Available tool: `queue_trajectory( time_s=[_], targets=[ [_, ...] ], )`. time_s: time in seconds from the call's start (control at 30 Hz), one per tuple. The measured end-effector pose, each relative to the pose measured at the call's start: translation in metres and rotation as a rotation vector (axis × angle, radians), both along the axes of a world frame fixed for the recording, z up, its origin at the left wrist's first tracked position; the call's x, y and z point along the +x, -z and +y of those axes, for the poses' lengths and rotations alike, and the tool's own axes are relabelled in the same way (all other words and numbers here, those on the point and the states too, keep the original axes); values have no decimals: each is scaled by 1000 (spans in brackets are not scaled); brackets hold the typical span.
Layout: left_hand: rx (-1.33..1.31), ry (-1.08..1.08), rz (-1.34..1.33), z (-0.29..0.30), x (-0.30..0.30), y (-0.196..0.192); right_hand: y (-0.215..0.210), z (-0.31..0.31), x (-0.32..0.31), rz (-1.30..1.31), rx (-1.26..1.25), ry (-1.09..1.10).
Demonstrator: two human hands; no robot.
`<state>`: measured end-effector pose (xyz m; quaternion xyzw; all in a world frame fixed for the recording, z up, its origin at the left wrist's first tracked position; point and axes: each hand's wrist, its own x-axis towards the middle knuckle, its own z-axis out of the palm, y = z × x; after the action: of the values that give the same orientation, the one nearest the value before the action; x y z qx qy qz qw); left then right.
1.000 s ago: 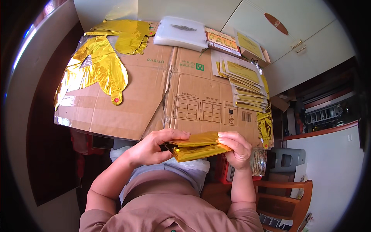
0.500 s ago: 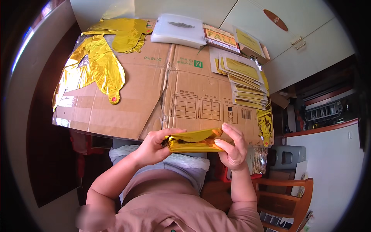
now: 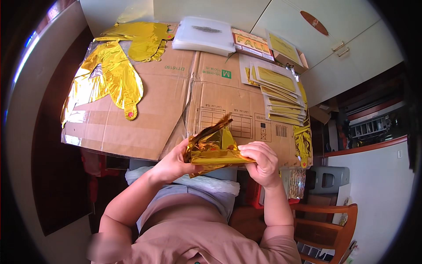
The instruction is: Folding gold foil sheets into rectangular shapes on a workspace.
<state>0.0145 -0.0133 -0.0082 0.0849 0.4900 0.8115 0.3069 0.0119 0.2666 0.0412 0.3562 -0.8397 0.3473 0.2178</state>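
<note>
Gold foil balloon [image 3: 214,148]: folded up and crinkly, held between both hands just off the near edge of the cardboard, one corner poking up toward 12 o'clock.
Left hand [image 3: 173,163]: fingers wrapped on the balloon's left end at 9 o'clock, thumb on top, pinching it tight.
Right hand [image 3: 262,162]: curled into a loose fist at 3 o'clock of the balloon, fingertips clamped on its right edge.
Cardboard [image 3: 176,101]: big flattened box used as a work surface, right beyond the hands at 12 o'clock.
Flat gold balloons [image 3: 112,75]: a couple spread out unfolded on the cardboard, up around 10 o'clock, well apart from the hands.
Packet stack [image 3: 279,94]: fanned pile of clear packets with gold inside, at 1 o'clock on the cardboard.
White bag stack [image 3: 204,35]: pale plastic pile at the far edge, 12 o'clock.
Wooden chair [image 3: 329,224]: down at 4 o'clock, off to the right of the lap.
</note>
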Motion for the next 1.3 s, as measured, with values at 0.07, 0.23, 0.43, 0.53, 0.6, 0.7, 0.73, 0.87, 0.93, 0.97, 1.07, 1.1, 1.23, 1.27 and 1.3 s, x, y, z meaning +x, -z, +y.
queue_trajectory(
  time_s=[0.07,0.23,0.43,0.53,0.6,0.7,0.73,0.87,0.93,0.97,1.07,1.1,1.23,1.27,1.3],
  targets=[
    [104,78,-64,-5,-3,4,-2,0,-5,-2,6,-4],
    [378,104,-349,-13,-12,8,-6,-2,-16,-69,-8,-19],
    [335,111,-352,-11,-23,4,-9,-3,-49,-466,7,-26],
    [311,89,-247,-6,-24,-6,-11,-9,-72,-595,88,-33],
    [225,99,-109,-2,-27,-10,-5,-11,-81,-613,98,-57],
    [-25,17,29,2,-28,-12,-7,-13,-85,-697,74,-69],
    [-97,9,85,3,-28,-11,-8,-13,-86,-725,65,-72],
    [-196,-3,142,0,-29,-18,5,-8,-82,-902,-247,-54],
    [-226,33,133,-6,-31,-20,11,-11,-78,-953,-510,-75],
    [-241,52,129,-8,-33,-21,11,-11,-76,-1016,-579,-99],
    [-132,118,122,-11,-39,-20,11,-9,-69,-1186,-749,-193],
    [-86,125,88,-10,-40,-20,16,-6,-68,-1230,-785,-233],
    [85,92,-83,-6,-42,-16,28,-9,-55,-1260,-908,-187],
    [125,66,-136,-5,-41,-16,29,-10,-53,-1233,-892,-163],
    [145,19,-215,-4,-41,-15,28,-13,-51,-1225,-906,-148]
  ],
)
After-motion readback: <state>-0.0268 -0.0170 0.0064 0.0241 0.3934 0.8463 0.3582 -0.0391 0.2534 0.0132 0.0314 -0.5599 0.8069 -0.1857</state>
